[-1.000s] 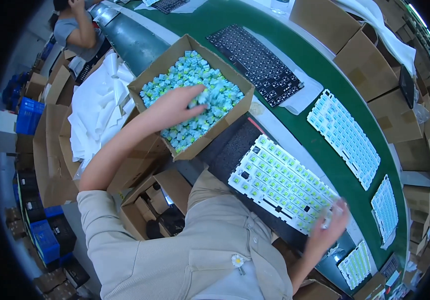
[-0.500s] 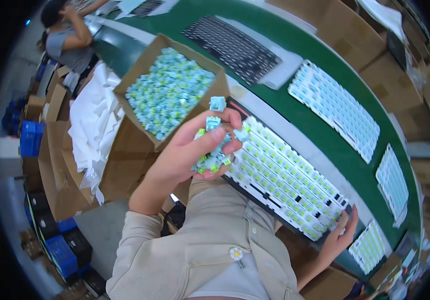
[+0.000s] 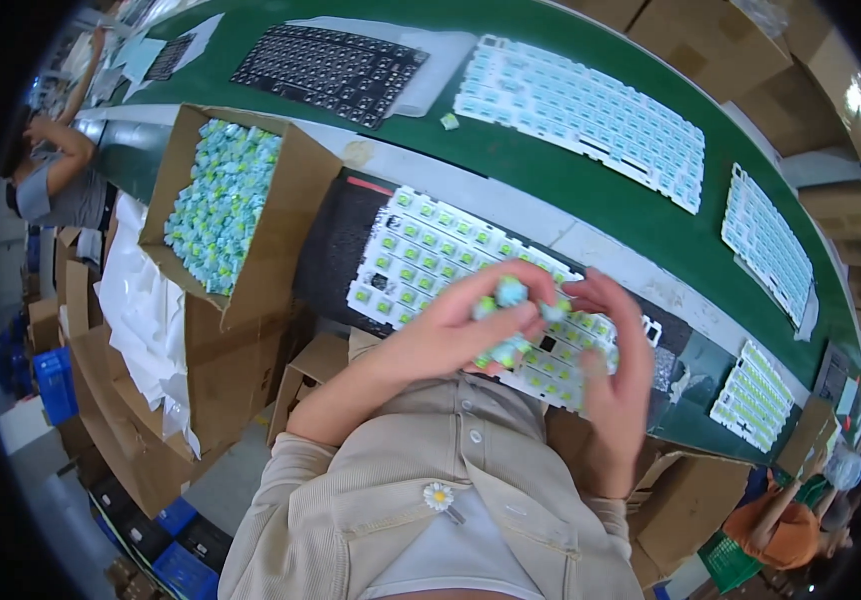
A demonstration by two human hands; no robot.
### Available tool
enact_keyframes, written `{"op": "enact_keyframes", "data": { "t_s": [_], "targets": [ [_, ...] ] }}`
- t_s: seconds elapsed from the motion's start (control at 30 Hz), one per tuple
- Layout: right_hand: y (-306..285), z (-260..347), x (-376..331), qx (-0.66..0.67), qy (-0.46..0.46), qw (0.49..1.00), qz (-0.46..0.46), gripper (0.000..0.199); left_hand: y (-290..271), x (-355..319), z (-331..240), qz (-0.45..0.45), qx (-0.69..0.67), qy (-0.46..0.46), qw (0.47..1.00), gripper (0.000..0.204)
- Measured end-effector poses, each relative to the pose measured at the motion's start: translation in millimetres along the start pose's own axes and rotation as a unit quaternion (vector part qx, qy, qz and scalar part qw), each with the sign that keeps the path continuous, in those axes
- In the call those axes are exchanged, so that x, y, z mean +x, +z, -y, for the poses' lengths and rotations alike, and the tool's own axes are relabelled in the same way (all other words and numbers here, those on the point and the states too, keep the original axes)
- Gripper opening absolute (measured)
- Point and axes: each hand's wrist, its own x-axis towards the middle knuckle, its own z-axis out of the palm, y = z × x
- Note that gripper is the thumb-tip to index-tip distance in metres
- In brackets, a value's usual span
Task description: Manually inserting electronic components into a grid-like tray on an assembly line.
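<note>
My left hand [image 3: 466,325] is closed around a handful of light-blue and yellow-green keyboard switches [image 3: 503,350], and a single switch [image 3: 512,291] stands up at its fingertips. Close beside it, my right hand [image 3: 623,375] has curved fingers and the thumb apart, with some motion blur; I see nothing held in it. Both hands are over a white keyboard plate [image 3: 401,232], set with rows of green-centred switches and a few dark gaps. The plate rests on a black foam pad [image 3: 326,250], and the hands hide its middle.
A cardboard box [image 3: 296,170] full of loose switches stands at the left. On the green bench [image 3: 431,165] lie a black keyboard plate [image 3: 331,75], a loose switch [image 3: 450,121], and white plates [image 3: 581,110] with blue switches. Two people work farther off, left and lower right.
My right hand has come from the plate's right end to beside my left hand. My left hand has moved over the plate with its switches. The whole view has turned.
</note>
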Motion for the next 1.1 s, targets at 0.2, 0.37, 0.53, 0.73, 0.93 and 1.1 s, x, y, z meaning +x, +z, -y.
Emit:
{"op": "enact_keyframes", "data": {
  "t_s": [0.2, 0.37, 0.53, 0.73, 0.93, 1.1],
  "targets": [
    [8, -20, 76, -0.249, -0.137, 0.942, 0.180, 0.032, -31, -11, 8, -0.094, -0.066, 0.000, 0.993, 0.017],
    [65, -40, 139, -0.310, -0.227, 0.894, 0.229, 0.025, -48, -11, 25, -0.034, -0.188, 0.006, 0.982, 0.016],
    [103, -53, 179, -0.379, -0.343, 0.835, 0.204, 0.017, -49, -10, 28, -0.018, -0.252, 0.039, 0.967, 0.021],
    [97, -61, 172, -0.254, -0.221, 0.921, 0.196, 0.012, -52, -7, 24, 0.024, -0.262, 0.014, 0.965, 0.020],
    [83, -67, 176, -0.263, -0.304, 0.890, 0.213, 0.014, -46, -3, 20, 0.011, -0.224, -0.018, 0.974, 0.027],
    [95, -68, 176, -0.303, -0.339, 0.872, 0.181, 0.017, -44, -4, 24, 0.022, -0.241, -0.007, 0.970, 0.021]
  ]
}}
